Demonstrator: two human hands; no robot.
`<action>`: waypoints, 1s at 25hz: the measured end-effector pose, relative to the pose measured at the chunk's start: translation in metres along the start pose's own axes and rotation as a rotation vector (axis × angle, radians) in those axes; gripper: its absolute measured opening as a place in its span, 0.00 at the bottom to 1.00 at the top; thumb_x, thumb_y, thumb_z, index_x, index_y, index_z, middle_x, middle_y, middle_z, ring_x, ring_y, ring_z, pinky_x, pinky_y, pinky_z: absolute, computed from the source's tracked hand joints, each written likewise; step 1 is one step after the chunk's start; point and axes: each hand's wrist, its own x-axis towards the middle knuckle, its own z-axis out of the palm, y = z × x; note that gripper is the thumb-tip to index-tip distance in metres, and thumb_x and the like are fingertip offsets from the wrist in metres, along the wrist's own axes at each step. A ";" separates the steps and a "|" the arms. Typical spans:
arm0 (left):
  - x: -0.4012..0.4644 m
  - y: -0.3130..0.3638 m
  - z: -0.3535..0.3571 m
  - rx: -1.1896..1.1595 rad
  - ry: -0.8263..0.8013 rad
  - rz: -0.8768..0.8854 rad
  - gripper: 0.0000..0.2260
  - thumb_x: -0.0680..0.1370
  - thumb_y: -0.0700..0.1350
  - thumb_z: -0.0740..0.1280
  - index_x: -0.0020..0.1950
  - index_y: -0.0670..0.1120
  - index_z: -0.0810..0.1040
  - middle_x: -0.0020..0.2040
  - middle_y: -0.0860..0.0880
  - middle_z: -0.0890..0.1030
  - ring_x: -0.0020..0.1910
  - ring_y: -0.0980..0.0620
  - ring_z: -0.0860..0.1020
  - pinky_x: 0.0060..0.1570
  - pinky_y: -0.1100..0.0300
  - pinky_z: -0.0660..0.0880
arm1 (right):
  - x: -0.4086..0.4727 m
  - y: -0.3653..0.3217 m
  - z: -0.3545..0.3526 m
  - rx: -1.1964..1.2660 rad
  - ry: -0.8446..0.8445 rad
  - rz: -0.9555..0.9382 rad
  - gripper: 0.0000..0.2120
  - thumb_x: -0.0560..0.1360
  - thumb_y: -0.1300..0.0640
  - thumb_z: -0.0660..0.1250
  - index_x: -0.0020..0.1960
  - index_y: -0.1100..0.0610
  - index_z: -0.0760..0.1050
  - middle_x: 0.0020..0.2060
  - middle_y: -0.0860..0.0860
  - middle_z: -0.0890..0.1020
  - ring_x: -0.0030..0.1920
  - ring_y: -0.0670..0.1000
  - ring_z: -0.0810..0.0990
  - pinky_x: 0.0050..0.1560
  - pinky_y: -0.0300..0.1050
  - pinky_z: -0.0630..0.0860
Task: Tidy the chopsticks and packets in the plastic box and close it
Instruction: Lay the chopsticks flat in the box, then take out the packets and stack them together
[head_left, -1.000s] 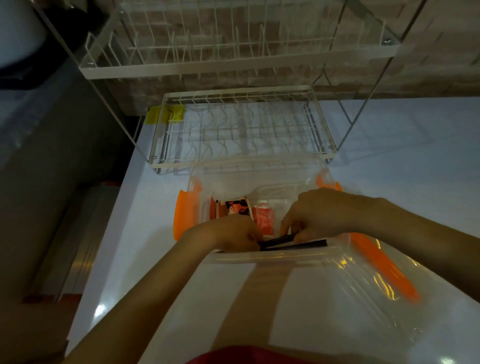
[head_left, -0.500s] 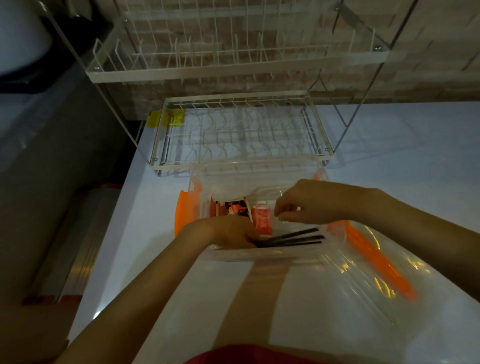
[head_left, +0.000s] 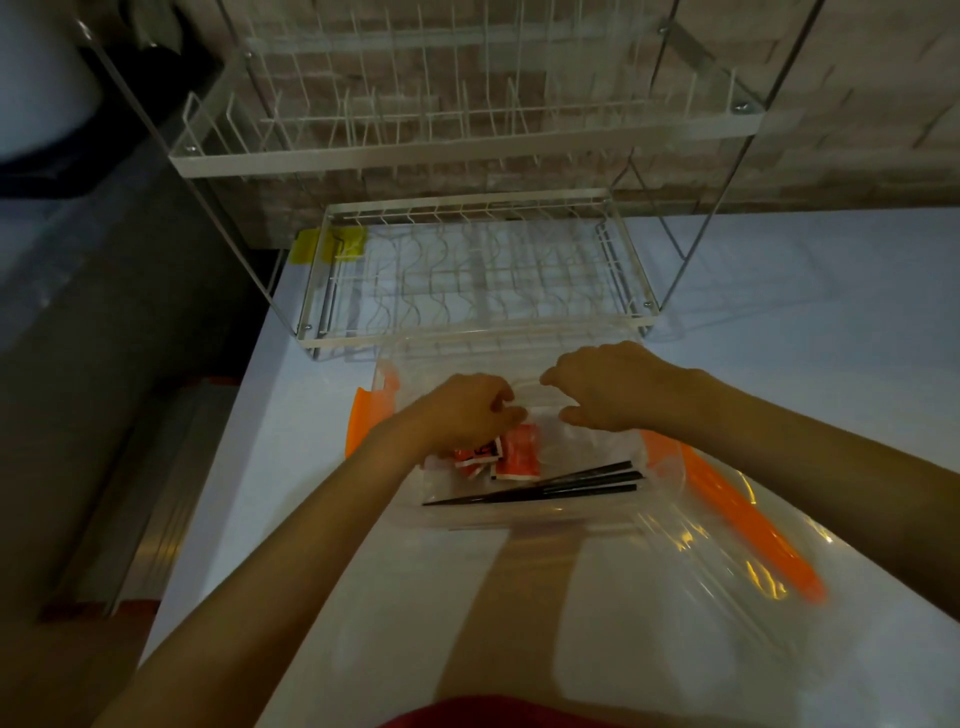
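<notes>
Plastic box (head_left: 524, 512) on white counter (head_left: 779, 364), wire rack (head_left: 467, 270) behind, brick wall (head_left: 857, 104).

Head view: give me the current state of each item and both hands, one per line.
plastic box: open, lid off
lid: lying on the counter right of the box, not fitted
chopsticks: loose in the box along its near wall, splayed, untouched
packets: in the box, overlapping in a heap
left hand: curled over the packets, contact unclear
right hand: curled above the box, fingers empty
dish rack: empty
</notes>
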 end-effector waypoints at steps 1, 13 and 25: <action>0.005 0.001 0.000 0.022 0.041 -0.035 0.20 0.78 0.51 0.58 0.66 0.42 0.68 0.63 0.42 0.75 0.60 0.44 0.73 0.53 0.59 0.69 | 0.003 -0.002 0.001 -0.015 -0.021 0.008 0.20 0.77 0.50 0.58 0.67 0.57 0.65 0.64 0.57 0.73 0.62 0.58 0.73 0.55 0.52 0.71; 0.022 0.005 0.008 -0.053 -0.090 -0.093 0.12 0.77 0.44 0.62 0.53 0.37 0.78 0.53 0.39 0.82 0.36 0.52 0.75 0.30 0.69 0.70 | 0.003 0.002 0.001 0.220 0.086 -0.058 0.10 0.72 0.57 0.66 0.53 0.57 0.75 0.53 0.56 0.79 0.54 0.55 0.76 0.47 0.45 0.70; 0.015 0.013 0.014 -0.525 -0.113 -0.218 0.15 0.78 0.42 0.60 0.53 0.30 0.74 0.48 0.37 0.82 0.46 0.43 0.82 0.31 0.66 0.78 | -0.015 0.003 0.007 -0.079 0.088 -0.049 0.17 0.75 0.70 0.55 0.61 0.60 0.71 0.60 0.60 0.74 0.56 0.60 0.76 0.54 0.50 0.73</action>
